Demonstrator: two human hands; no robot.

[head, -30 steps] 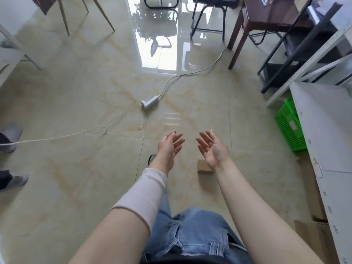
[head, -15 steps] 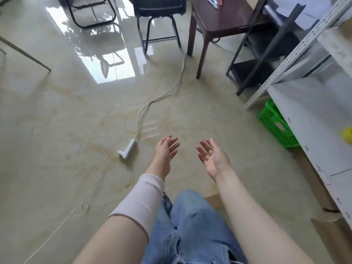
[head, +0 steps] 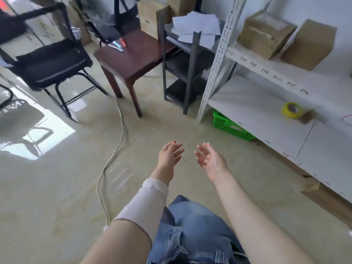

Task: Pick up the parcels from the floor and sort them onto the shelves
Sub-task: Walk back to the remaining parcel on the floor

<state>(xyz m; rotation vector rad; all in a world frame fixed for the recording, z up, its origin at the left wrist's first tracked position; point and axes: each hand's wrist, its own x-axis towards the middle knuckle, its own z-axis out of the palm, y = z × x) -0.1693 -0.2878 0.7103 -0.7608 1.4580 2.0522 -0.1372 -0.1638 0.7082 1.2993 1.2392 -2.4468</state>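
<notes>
You are facing the white shelving unit on your right, which is taking up most of that side, its edges marked with handwritten numbers. Two brown cardboard parcels are already sitting side by side on an upper shelf, taped and box-shaped, one tilted a little. A yellow tape roll is lying on the shelf below them, and a green basket is tucked underneath at floor level.

You seem to be between parcels: nothing is in your hands, and no loose parcel is showing on the bare floor ahead of you. Flat brown cardboard is poking out under the lowest shelf, but I cannot tell whether that is a parcel.

Your left hand and right hand are hovering in front of you, near each other, palms turned inward, fingers spread and empty. Next, you will probably need to look for another parcel on the floor.
</notes>
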